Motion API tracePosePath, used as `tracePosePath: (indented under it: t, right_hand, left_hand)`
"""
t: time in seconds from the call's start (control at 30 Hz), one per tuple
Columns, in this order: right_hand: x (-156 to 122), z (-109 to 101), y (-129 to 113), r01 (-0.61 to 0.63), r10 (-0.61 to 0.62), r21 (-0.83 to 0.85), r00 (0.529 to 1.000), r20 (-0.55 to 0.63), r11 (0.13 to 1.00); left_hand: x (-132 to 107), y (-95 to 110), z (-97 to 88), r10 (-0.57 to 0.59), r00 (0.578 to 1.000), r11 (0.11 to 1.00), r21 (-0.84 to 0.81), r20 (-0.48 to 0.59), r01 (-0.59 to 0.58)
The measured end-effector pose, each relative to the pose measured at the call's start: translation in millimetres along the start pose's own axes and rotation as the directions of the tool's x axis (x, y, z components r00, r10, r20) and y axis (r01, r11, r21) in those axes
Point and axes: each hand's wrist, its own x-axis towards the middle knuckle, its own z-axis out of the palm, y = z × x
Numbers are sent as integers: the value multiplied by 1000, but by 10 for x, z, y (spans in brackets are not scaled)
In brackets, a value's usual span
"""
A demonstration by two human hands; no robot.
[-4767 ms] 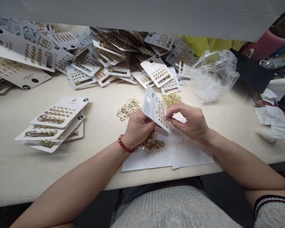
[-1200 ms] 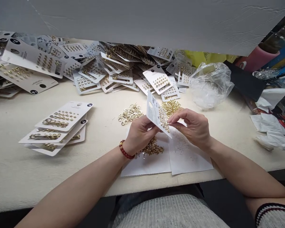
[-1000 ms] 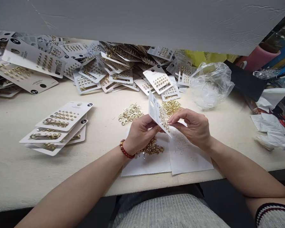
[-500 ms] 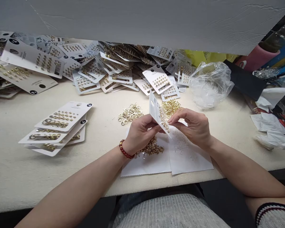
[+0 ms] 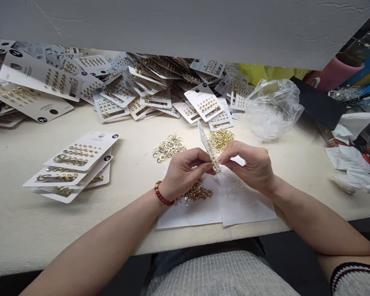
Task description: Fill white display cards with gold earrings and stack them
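A white earring card (image 5: 207, 142), lined with small gold earrings, stands nearly edge-on between my hands. My left hand (image 5: 188, 170) pinches its lower part from the left side. Fingertips of my right hand (image 5: 248, 162) are pressed together against the card's front near its lower edge; whatever sits between them is too small to make out. Beneath my left hand lies a heap of small gold studs (image 5: 199, 191) on white paper (image 5: 188, 216). Beyond the hands are a pile of gold hoops (image 5: 169, 147) and another pile of gold pieces (image 5: 221, 139).
A small stack of filled earring cards (image 5: 80, 160) lies at left. Many more cards (image 5: 148, 80) are heaped along the back. A clear plastic bag (image 5: 274, 111) with small clear pieces stands back right, near crumpled tissues (image 5: 353, 168). A grey panel (image 5: 185, 28) overhangs the table.
The card has turned more edge-on, its top shifting slightly right. My right fingertips have come up against its lower front, and my left fingers have moved a little right.
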Motion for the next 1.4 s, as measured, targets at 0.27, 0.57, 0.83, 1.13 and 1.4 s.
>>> tracePosePath:
  t: [0.27,0.57,0.83,1.13,1.4]
  right_hand:
    - [9,11,-22,63,-58,-88,997,48,994]
    - [9,10,-58,52,-52,-128,999,4,990]
    - [5,-2,-105,23,-19,-152,1000,24,988]
    - [-16,22,-40,-35,29,-71,996,-85,997]
    - [-52,105,-31,-89,110,161,986,-124,983]
  left_hand:
    - [6,3,21,-19,1000,1000,17,-12,19]
    - [-8,3,8,30,998,997,69,-54,-26]
    - [-40,-42,25,129,984,985,129,-121,-113]
    - [-9,3,-10,23,995,997,70,-101,-16]
    - [5,22,4,48,997,998,42,-53,-46]
